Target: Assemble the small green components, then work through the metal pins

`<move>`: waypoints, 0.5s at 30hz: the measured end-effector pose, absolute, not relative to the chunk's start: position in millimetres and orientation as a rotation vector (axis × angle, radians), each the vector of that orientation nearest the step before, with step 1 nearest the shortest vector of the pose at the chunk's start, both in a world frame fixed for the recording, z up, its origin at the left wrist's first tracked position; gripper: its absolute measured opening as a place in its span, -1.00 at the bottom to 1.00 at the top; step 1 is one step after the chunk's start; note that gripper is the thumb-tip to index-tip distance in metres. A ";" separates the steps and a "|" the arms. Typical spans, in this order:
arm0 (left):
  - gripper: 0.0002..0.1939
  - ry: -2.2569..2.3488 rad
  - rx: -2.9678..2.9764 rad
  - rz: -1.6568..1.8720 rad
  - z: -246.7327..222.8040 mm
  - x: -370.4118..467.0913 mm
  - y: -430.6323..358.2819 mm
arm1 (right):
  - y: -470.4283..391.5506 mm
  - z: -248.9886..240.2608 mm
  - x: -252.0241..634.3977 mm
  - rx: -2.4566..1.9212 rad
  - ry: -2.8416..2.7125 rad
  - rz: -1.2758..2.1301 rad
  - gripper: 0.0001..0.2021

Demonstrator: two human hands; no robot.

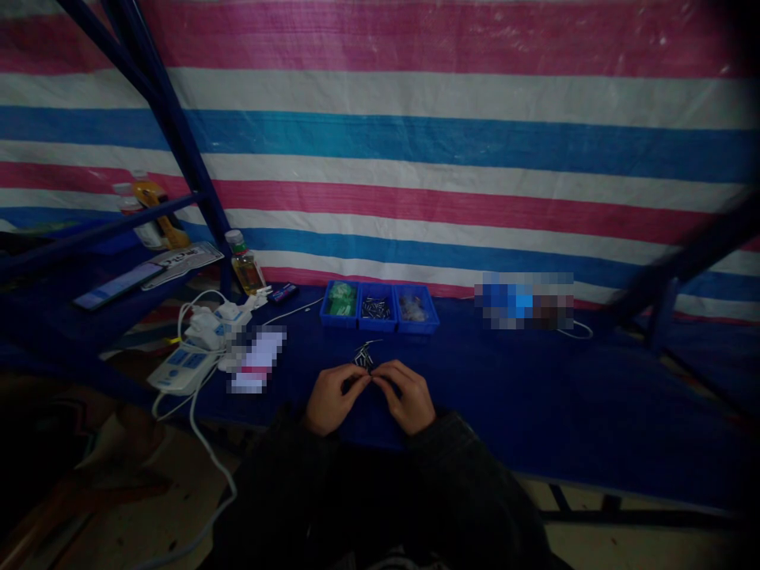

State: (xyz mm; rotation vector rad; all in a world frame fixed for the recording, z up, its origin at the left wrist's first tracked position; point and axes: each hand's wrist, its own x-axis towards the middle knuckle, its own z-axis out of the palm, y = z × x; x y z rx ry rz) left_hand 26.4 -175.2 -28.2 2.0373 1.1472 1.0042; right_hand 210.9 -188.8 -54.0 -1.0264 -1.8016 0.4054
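Note:
My left hand [336, 396] and my right hand [408, 396] meet fingertip to fingertip over the blue table, both closed in a pinch. Whatever is between their fingertips is too small and dark to make out. Just beyond the fingers lies a small pile of dark and silvery pin-like pieces [363, 355]. Behind it stand three joined blue trays: the left tray [340, 321] holds green pieces, the middle tray [376, 324] holds more of the dark pin-like pieces, and the right tray [418, 326] holds pale, clear-looking pieces.
Left of my hands are a phone [259, 361], a white power strip [184, 370] with plugs and cables, and a bottle [245, 265]. A blurred item [526, 302] with a cable lies at the back right. A striped sheet [416, 198] hangs behind the table [504, 396].

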 end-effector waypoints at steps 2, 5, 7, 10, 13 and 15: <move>-0.81 1.144 2.036 0.999 -27.5 26.2 -175.2 | -189.4 -53.4 210.8 -1.030 -1.802 0.401 -0.83; -0.81 1.139 2.042 0.978 -27.1 26.1 -175.1 | -189.7 -52.5 210.9 -1.035 -1.807 0.389 -0.83; -0.80 1.131 2.045 0.971 -27.1 26.0 -175.2 | -189.3 -52.6 210.8 -1.035 -1.811 0.390 -0.83; -0.80 1.118 2.051 0.980 -27.7 25.7 -175.5 | -188.2 -54.0 210.8 -1.041 -1.825 0.391 -0.83; -0.81 1.112 2.055 0.991 -29.1 25.3 -175.5 | -187.8 -55.7 211.0 -1.045 -1.860 0.391 -0.81; -0.81 1.112 2.056 0.999 -30.4 25.0 -175.1 | -188.2 -56.4 211.1 -1.038 -1.873 0.398 -0.82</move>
